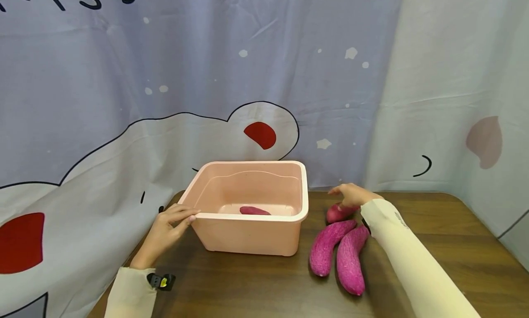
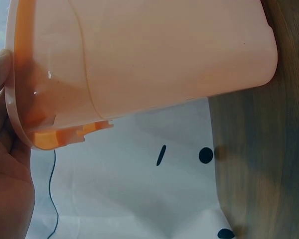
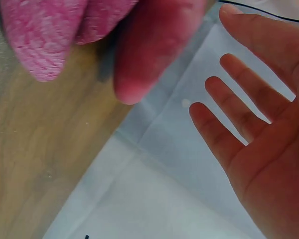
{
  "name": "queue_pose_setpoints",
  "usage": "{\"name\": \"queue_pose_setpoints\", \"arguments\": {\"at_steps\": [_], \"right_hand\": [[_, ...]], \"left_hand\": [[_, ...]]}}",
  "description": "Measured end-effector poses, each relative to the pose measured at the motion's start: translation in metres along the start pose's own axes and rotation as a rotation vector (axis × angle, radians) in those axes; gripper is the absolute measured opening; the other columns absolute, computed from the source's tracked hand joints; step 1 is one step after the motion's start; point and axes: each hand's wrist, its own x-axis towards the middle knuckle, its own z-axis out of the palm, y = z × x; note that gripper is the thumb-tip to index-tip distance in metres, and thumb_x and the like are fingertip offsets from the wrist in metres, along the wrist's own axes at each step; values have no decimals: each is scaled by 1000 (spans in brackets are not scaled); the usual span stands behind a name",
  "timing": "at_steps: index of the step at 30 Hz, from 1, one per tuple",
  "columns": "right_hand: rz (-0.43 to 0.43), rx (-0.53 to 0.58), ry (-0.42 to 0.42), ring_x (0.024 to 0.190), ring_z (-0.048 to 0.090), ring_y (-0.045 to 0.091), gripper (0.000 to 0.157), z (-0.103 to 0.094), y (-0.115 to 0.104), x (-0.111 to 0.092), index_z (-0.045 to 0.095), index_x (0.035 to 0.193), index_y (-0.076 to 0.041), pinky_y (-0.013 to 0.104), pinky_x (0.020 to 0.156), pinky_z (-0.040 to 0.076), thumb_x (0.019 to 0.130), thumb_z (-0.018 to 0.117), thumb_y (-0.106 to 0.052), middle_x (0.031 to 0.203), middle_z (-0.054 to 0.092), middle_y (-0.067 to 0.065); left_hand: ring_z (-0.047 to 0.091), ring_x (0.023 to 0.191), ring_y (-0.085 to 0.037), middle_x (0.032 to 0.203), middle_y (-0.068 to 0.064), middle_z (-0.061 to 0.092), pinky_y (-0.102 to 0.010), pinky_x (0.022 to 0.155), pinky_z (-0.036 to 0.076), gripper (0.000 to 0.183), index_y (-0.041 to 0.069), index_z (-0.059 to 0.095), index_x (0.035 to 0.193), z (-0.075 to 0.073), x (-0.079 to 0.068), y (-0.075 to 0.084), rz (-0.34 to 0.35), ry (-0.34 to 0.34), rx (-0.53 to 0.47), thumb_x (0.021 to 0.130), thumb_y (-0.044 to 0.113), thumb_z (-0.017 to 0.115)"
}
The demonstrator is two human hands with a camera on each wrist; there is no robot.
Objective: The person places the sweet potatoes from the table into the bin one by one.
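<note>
My left hand (image 1: 166, 230) pinches the rim at the near left corner of a pale pink plastic basin (image 1: 252, 235). In the left wrist view the basin's outer wall (image 2: 179, 55) fills the upper part, fingers along its lip. Inside the basin lies one reddish sweet potato (image 1: 254, 211). To its right, my right hand (image 1: 354, 195) hovers over a smooth reddish sweet potato (image 1: 340, 213). The right wrist view shows the hand (image 3: 269, 124) with spread fingers and a gap from that sweet potato (image 3: 154, 50). Two long, curved, rough magenta vegetables (image 1: 328, 249) lie nearer me.
Everything stands on a brown wooden table (image 1: 256, 286). A printed curtain (image 1: 339, 102) hangs right behind its back edge and along the left side. The basin stands close to the back of the table.
</note>
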Motion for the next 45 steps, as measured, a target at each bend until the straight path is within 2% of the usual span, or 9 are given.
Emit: {"name": "queue_pose_setpoints", "arguments": {"at_steps": [4,8,11,14,21,29,37,45], "right_hand": [[-1,-3,-2,118,52,47,58,6,6,-3,60,124,5,54,97,45,68,73,5,123,61,27],[-3,-4,-3,117,53,46,59,12,12,-5,59,124,5,53,95,47,67,73,8,122,60,27],[-9,1,-9,114,54,44,61,16,15,-6,59,124,5,49,90,49,65,71,12,122,60,28],[-19,5,-19,113,55,42,63,18,16,-6,59,124,5,43,85,51,63,70,16,122,60,28],[-40,-12,-33,112,56,39,68,19,18,-6,60,124,4,32,76,49,58,67,21,122,62,23],[-62,-17,-22,111,58,39,66,24,21,-7,63,121,3,37,84,50,57,67,21,118,64,22],[-78,-36,-10,108,59,35,66,27,24,-4,64,120,2,32,78,48,56,65,21,118,65,21],[-71,-34,28,98,61,32,61,32,25,-3,66,114,1,34,76,49,56,66,19,111,66,21]], "left_hand": [[61,88,-15,90,-15,71,-4,84,39,27,-5,74,92,0,1,1,2,2,3,69,-19,73],[61,83,-21,87,-18,70,-4,81,41,26,-9,73,89,-3,7,17,15,16,-4,67,-23,71],[61,81,-24,85,-21,70,-5,80,41,24,-11,72,87,-5,12,31,27,18,-12,66,-24,71],[61,81,-25,85,-21,69,-5,80,42,24,-12,72,86,-7,14,37,32,18,-12,66,-25,71],[61,82,-25,85,-21,69,-6,81,42,24,-11,72,86,-6,13,36,29,19,-8,66,-24,71],[61,83,-25,86,-23,68,-5,83,42,24,-12,71,87,-7,13,36,28,11,-14,67,-25,69],[61,84,-25,87,-21,69,-4,83,41,23,-12,71,88,-8,13,36,10,1,-13,69,-24,69],[61,85,-19,87,-21,69,-5,83,42,24,-11,72,88,-7,12,36,14,8,-22,68,-24,69]]}}
